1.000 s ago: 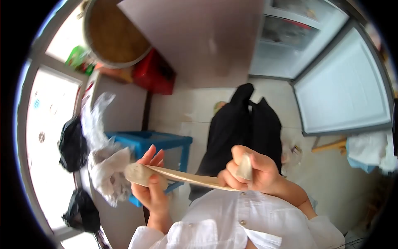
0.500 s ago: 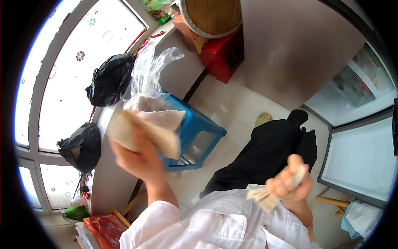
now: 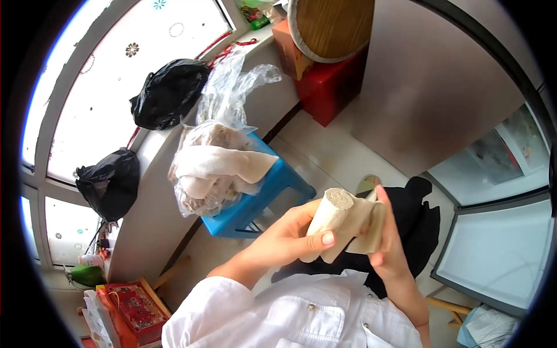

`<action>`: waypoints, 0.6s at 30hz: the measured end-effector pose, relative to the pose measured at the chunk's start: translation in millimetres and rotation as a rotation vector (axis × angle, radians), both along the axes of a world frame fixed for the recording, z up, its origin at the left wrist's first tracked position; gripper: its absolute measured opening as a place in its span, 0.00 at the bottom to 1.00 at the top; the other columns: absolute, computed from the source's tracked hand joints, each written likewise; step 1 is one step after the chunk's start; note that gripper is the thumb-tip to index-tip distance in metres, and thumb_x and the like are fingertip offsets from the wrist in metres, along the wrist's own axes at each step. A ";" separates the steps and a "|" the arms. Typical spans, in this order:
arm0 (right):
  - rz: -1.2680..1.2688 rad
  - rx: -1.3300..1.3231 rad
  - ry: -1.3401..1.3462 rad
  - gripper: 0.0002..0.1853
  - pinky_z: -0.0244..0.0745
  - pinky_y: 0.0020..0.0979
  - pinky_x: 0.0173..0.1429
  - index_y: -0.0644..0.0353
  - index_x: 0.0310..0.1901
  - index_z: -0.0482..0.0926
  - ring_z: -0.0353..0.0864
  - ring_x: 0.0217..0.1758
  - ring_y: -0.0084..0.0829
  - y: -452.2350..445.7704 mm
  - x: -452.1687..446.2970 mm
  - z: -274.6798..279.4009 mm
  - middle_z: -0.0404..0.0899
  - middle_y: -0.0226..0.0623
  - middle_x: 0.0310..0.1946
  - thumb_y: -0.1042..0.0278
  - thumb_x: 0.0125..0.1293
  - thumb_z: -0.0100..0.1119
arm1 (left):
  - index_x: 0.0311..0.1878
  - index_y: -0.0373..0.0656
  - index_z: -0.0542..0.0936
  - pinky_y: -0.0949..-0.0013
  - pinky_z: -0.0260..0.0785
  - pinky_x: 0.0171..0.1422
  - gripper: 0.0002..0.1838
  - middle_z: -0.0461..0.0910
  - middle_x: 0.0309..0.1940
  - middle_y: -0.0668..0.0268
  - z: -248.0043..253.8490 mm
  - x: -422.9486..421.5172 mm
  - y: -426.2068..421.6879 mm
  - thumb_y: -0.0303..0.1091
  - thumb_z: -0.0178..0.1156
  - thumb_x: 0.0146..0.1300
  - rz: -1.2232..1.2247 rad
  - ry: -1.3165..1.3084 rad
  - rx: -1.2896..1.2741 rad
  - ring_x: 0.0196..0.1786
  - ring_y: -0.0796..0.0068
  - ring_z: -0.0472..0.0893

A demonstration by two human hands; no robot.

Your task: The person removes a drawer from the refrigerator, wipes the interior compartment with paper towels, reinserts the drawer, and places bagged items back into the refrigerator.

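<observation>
My left hand [image 3: 296, 232] is wrapped round a tight roll of cream-coloured cloth strip [image 3: 331, 217], its coiled end facing up. From the roll a loose length folds over to my right hand [image 3: 391, 240], which holds it between thumb and fingers. The two hands are close together above my lap. To the left, a white cloth [image 3: 226, 165] lies over a clear plastic bag [image 3: 200, 200] with brownish contents, on a blue stool [image 3: 278, 185].
Black plastic bags [image 3: 171, 93] hang by the window at the left. A red box [image 3: 331, 87] stands below a round wooden lid [image 3: 331, 26]. An open fridge door [image 3: 499, 255] is at the right. Red packages [image 3: 136, 307] lie at the lower left.
My hands were apart and have come together at the roll. The view has swung left, showing more of the window and stool.
</observation>
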State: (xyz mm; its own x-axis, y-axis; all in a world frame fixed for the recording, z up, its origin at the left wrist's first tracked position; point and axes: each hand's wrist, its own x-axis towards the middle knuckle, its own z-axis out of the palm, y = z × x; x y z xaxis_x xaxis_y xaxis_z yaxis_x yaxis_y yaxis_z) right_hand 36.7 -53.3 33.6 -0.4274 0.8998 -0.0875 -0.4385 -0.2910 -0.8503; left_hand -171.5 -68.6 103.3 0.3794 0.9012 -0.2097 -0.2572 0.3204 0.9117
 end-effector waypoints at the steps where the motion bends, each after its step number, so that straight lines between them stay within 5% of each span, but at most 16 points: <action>1: 0.002 -0.046 -0.001 0.74 0.64 0.31 0.64 0.59 0.75 0.39 0.66 0.64 0.27 0.8 -7.5 4.3 0.64 0.32 0.62 0.31 0.32 0.75 | 0.62 0.39 0.70 0.71 0.62 0.61 0.31 0.73 0.52 0.66 -10.6 6.8 1.5 0.47 0.65 0.61 -0.028 -0.051 -0.014 0.55 0.75 0.71; 2: 0.082 -0.132 0.054 0.73 0.60 0.34 0.70 0.60 0.75 0.38 0.59 0.71 0.30 2.1 -5.6 2.5 0.58 0.35 0.68 0.33 0.35 0.75 | 0.63 0.39 0.68 0.70 0.62 0.61 0.33 0.73 0.53 0.65 -18.3 12.8 3.4 0.48 0.65 0.61 -0.033 -0.105 -0.040 0.56 0.74 0.71; 5: 0.182 -0.203 0.161 0.47 0.69 0.32 0.62 0.64 0.66 0.62 0.73 0.60 0.28 1.6 9.1 -23.0 0.73 0.35 0.58 0.46 0.51 0.74 | 0.66 0.39 0.64 0.66 0.63 0.64 0.38 0.72 0.57 0.62 -36.6 24.9 7.2 0.47 0.68 0.57 -0.027 -0.237 -0.128 0.59 0.72 0.71; 8: -0.118 -0.143 0.058 0.20 0.71 0.32 0.59 0.64 0.59 0.68 0.76 0.57 0.28 -1.0 14.0 -14.2 0.77 0.37 0.53 0.64 0.70 0.55 | 0.68 0.40 0.61 0.64 0.64 0.65 0.43 0.70 0.61 0.60 -48.8 33.4 8.7 0.42 0.71 0.51 0.033 -0.276 -0.203 0.62 0.69 0.72; 9: -0.215 -0.141 0.050 0.17 0.71 0.29 0.57 0.64 0.55 0.72 0.77 0.52 0.25 0.6 15.5 -10.0 0.78 0.35 0.50 0.64 0.70 0.56 | 0.67 0.40 0.62 0.64 0.66 0.65 0.44 0.72 0.59 0.60 -52.7 35.6 11.3 0.42 0.73 0.49 0.050 -0.241 -0.207 0.61 0.68 0.73; 13: -0.359 -0.085 0.109 0.23 0.65 0.37 0.66 0.65 0.61 0.66 0.72 0.61 0.33 3.2 25.5 -6.7 0.72 0.40 0.58 0.55 0.75 0.42 | 0.65 0.39 0.65 0.65 0.69 0.61 0.37 0.74 0.57 0.61 -65.1 40.7 17.1 0.44 0.68 0.57 0.068 -0.151 -0.360 0.57 0.69 0.76; 17: -0.277 -0.148 0.438 0.19 0.63 0.38 0.68 0.62 0.57 0.67 0.72 0.62 0.33 8.1 22.9 13.6 0.76 0.35 0.51 0.56 0.76 0.38 | 0.64 0.38 0.66 0.68 0.72 0.57 0.28 0.76 0.54 0.61 -74.4 46.5 17.8 0.44 0.59 0.67 0.074 -0.258 -0.435 0.55 0.70 0.78; 18: -0.231 -0.190 0.517 0.18 0.62 0.39 0.68 0.62 0.55 0.68 0.72 0.62 0.33 7.1 25.2 11.2 0.78 0.34 0.48 0.57 0.76 0.38 | 0.63 0.37 0.66 0.68 0.72 0.55 0.27 0.77 0.52 0.60 -78.5 48.4 18.3 0.43 0.58 0.68 0.093 -0.163 -0.293 0.54 0.71 0.78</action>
